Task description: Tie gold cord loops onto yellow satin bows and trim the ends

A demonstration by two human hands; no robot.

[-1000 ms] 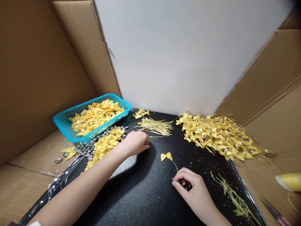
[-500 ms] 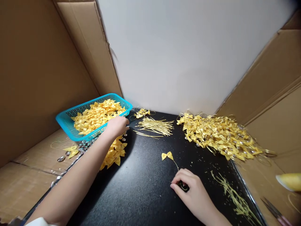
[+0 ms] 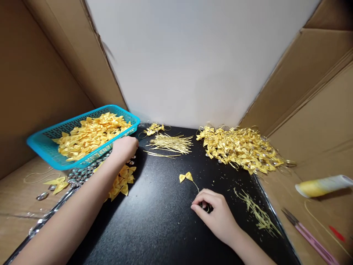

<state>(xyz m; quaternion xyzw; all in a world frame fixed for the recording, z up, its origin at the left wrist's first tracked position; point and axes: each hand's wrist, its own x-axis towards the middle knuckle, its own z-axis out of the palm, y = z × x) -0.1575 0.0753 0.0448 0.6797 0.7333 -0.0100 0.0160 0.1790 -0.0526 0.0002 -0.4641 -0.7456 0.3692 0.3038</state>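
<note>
My right hand (image 3: 213, 211) is closed in a pinch on a thin gold cord (image 3: 196, 187). The cord runs up to a yellow ribbon bow (image 3: 186, 177) lying on the black tabletop (image 3: 154, 217), and part of it loops under my fingers. My left hand (image 3: 125, 148) reaches to the front edge of a turquoise basket (image 3: 134, 127), over some silver beads (image 3: 82, 172). Its fingers are curled down, and whatever they hold is hidden. Loose yellow bows (image 3: 122, 182) lie beside and partly behind my left forearm.
Yellow bows (image 3: 96, 134) fill the basket. Cut gold cords (image 3: 171, 143) lie at the back centre. Finished-looking bows with cord loops and beads form a pile (image 3: 239, 147). Cord scraps (image 3: 259, 213), pink-handled scissors (image 3: 309, 235) and a yellow roll (image 3: 322, 186) are at right.
The view has turned slightly right, bringing more of the scissors and roll into sight. My left hand's fingers have curled further down beside the basket. My right hand keeps its pinch on the cord.
</note>
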